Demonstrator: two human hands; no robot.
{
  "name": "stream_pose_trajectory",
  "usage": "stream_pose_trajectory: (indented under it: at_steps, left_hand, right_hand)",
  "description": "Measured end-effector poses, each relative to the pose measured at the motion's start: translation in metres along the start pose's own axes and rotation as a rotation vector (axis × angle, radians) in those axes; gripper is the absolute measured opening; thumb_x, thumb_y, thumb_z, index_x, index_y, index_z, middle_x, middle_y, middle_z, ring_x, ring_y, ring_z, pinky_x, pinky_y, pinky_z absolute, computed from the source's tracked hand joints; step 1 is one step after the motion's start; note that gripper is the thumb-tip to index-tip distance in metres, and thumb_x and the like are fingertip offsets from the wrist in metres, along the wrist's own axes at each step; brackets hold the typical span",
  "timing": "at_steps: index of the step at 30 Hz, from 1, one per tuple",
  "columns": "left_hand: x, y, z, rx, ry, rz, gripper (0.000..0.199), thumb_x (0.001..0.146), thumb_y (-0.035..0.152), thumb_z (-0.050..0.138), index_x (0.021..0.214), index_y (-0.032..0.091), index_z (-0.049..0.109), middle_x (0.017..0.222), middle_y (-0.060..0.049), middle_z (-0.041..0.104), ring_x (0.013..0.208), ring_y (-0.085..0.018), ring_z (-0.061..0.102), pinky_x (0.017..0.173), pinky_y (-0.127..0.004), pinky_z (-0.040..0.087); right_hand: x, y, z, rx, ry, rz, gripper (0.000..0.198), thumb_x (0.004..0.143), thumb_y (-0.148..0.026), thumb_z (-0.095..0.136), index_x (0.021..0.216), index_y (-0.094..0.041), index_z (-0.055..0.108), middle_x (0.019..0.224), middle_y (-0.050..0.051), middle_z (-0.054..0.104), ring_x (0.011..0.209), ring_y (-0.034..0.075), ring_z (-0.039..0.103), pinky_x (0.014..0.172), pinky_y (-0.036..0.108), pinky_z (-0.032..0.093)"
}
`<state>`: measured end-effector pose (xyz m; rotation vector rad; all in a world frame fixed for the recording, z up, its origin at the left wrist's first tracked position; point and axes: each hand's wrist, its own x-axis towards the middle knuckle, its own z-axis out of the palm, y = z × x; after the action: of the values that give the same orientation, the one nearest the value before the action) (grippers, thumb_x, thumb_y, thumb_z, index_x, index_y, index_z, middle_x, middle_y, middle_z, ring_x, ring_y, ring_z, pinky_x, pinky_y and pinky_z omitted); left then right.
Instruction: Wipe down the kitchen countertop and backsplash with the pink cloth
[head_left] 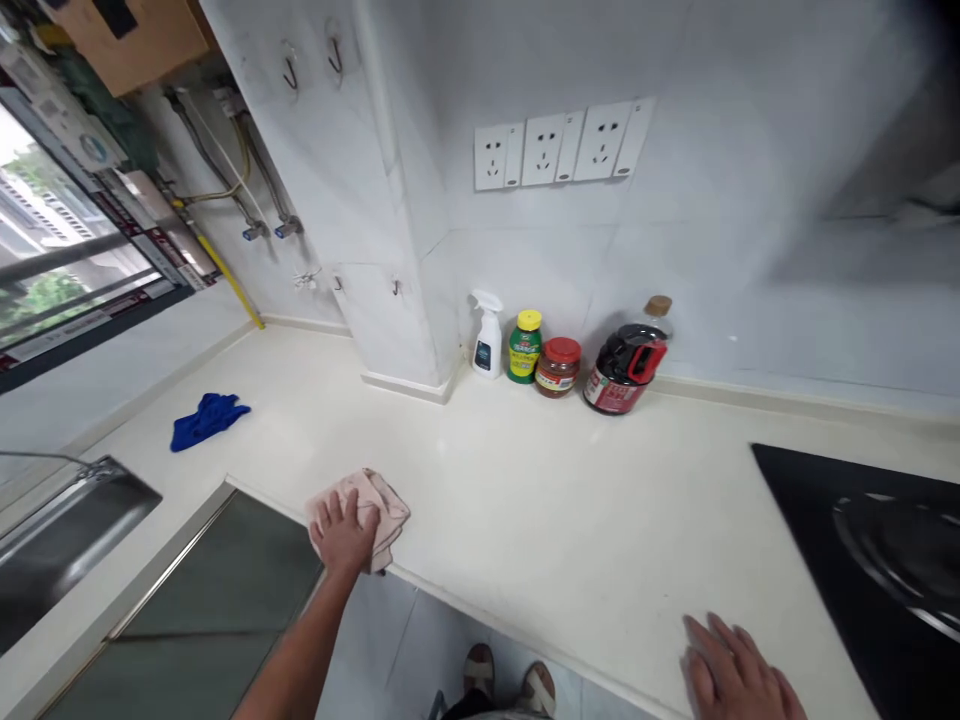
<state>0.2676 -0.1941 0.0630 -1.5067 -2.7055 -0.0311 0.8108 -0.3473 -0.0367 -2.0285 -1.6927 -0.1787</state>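
Note:
A folded pink cloth (384, 512) lies on the corner of the white countertop, partly over its front edge. My left hand (346, 538) rests on top of this cloth, open, with fingers spread and pressed flat. At the lower right, my right hand (739, 670) is open too, fingers stretched out on the countertop (570, 530) near the front edge. Part of that hand is cut off by the bottom of the view. Nothing shows in it.
Along the wall stand a white spray bottle (487, 338), a green yellow-capped container (524, 348), a red-lidded jar (557, 368) and a dark jug (622, 372). A black cooktop (795, 490) lies right; a blue cloth (206, 421) and sink (82, 550) are left.

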Motion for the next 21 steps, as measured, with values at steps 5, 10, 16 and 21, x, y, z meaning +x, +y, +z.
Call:
stream_pose_trajectory:
  at_steps: [5,10,16,21]
  left_hand:
    - [-0.031,0.025,0.012,0.002,0.058,0.148,0.061,0.096,0.049,0.044,0.151,0.024,0.049,0.165,-0.015,0.035,0.154,-0.04,0.022,0.12,-0.061,0.023]
    - [-0.091,0.063,0.032,-0.031,0.061,0.556,0.062,0.091,0.049,0.053,0.148,0.025,0.055,0.164,-0.015,0.037,0.154,-0.043,0.021,0.122,-0.061,0.019]
    - [-0.153,0.113,0.057,-0.189,0.026,1.073,0.07,0.088,0.049,0.059,0.154,0.034,0.043,0.168,-0.011,0.03,0.155,-0.046,0.015,0.121,-0.066,0.014]
    - [-0.171,0.17,0.057,-0.26,-0.082,1.287,0.082,0.087,0.057,0.061,0.159,0.036,0.029,0.172,-0.013,0.013,0.155,-0.05,0.009,0.119,-0.071,0.005]
  right_hand:
    - [0.004,-0.003,0.003,-0.085,-0.01,-0.022,0.05,0.101,-0.043,0.028,0.129,-0.021,0.063,0.143,0.009,0.057,0.14,0.031,0.043,0.116,0.054,0.03]
    - [0.008,-0.003,0.003,-0.139,-0.018,-0.024,0.045,0.102,-0.036,0.031,0.127,-0.021,0.065,0.145,0.009,0.055,0.141,0.027,0.042,0.117,0.05,0.028]
    - [0.011,-0.002,0.006,-0.14,-0.001,-0.037,0.041,0.102,-0.033,0.035,0.128,-0.022,0.065,0.145,0.008,0.056,0.142,0.026,0.04,0.117,0.049,0.028]
    - [0.015,0.0,0.011,-0.104,-0.029,0.014,0.041,0.099,-0.03,0.036,0.127,-0.026,0.066,0.144,0.006,0.056,0.141,0.027,0.042,0.115,0.052,0.031]
